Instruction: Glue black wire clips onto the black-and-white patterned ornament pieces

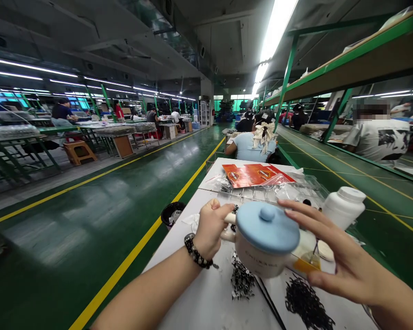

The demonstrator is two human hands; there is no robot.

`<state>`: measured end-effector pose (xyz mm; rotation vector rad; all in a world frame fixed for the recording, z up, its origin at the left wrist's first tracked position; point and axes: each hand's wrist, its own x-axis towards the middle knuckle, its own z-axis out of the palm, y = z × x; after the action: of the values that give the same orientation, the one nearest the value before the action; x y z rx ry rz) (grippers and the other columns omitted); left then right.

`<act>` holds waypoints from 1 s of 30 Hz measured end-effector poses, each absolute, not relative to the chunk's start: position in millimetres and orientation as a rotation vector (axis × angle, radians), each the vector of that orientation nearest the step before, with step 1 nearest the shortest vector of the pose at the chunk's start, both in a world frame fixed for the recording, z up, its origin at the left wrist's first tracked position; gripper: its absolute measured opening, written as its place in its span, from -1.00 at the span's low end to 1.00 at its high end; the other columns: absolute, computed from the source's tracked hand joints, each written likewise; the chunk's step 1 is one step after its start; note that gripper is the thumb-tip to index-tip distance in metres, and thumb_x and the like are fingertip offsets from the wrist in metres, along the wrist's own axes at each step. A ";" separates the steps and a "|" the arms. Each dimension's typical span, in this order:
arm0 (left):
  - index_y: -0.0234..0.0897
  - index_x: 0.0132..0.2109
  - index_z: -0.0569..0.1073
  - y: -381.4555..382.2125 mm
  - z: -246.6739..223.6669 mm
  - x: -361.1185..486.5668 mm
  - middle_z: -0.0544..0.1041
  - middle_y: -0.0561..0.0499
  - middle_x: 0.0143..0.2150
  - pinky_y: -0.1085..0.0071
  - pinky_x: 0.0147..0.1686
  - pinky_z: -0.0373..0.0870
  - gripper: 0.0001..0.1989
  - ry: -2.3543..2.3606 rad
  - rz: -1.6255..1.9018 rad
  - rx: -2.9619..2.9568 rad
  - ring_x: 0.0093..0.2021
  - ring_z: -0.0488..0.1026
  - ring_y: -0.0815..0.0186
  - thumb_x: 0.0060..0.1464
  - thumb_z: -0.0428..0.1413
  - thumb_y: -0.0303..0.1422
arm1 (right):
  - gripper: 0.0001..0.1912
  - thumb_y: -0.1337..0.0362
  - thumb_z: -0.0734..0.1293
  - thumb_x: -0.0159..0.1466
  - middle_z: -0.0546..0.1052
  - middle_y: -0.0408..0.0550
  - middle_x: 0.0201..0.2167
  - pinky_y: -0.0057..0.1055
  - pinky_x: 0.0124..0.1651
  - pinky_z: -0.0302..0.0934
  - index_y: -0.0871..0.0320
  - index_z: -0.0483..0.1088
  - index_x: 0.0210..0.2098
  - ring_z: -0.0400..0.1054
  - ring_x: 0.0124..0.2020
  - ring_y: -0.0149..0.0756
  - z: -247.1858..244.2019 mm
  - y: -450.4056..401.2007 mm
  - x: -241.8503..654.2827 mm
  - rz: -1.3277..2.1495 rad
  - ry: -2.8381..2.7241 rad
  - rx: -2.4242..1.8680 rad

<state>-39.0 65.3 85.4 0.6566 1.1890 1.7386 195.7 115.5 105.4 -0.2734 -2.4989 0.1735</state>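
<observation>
My left hand (211, 227), with a dark beaded bracelet on its wrist, is wrapped round the handle of a cream mug (259, 259). A light blue lid (266, 227) with a round knob covers the mug, which is held up above the white table (199, 298). At the mug's right side my right hand (333, 252) has its fingers apart, the fingertips close to the lid's edge; whether they touch it is unclear. Below lie a pile of small silvery and black pieces (241, 280) and a pile of black pieces (306, 302), with dark thin sticks (270, 302) between them.
A white bottle (344, 208) stands at the right, behind my right hand. Red printed packaging (258, 175) and clear plastic bags lie at the table's far end. A person in light blue (249, 146) sits beyond. A black bin (172, 213) is on the floor at the left.
</observation>
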 end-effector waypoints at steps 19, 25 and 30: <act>-0.36 -0.01 0.37 154.3 -11.5 -194.2 0.44 -0.08 -0.06 0.23 -0.20 0.46 -0.70 1.967 2.172 0.289 -0.15 0.45 0.24 0.19 0.06 -0.26 | -0.36 0.18 0.30 0.22 0.17 0.13 0.24 0.07 0.20 0.05 0.17 0.10 0.24 0.04 0.25 0.07 121.1 97.8 200.1 -0.224 -2.480 -0.317; -0.37 -0.09 0.39 160.1 -32.0 -196.1 0.46 -0.02 -0.23 0.41 -0.39 0.46 -0.76 2.015 2.019 0.563 -0.34 0.44 0.38 0.20 0.05 -0.28 | -0.41 0.17 0.29 0.24 0.23 0.10 0.20 0.01 0.19 0.06 0.16 0.13 0.22 0.08 0.23 -0.01 117.3 101.6 195.5 -0.239 -2.508 -0.338; -0.38 -0.12 0.40 159.7 -36.1 -192.7 0.46 -0.01 -0.27 0.40 -0.39 0.45 -0.75 2.008 1.848 0.882 -0.37 0.43 0.39 0.21 0.04 -0.25 | -0.45 0.17 0.29 0.24 0.29 0.10 0.17 0.00 0.18 0.07 0.15 0.18 0.19 0.13 0.20 0.00 117.0 100.5 193.7 -0.256 -2.499 -0.355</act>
<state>-192.7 159.7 -36.1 0.8817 2.0082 1.8477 193.7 100.5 117.0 -0.3546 -2.4992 -0.2561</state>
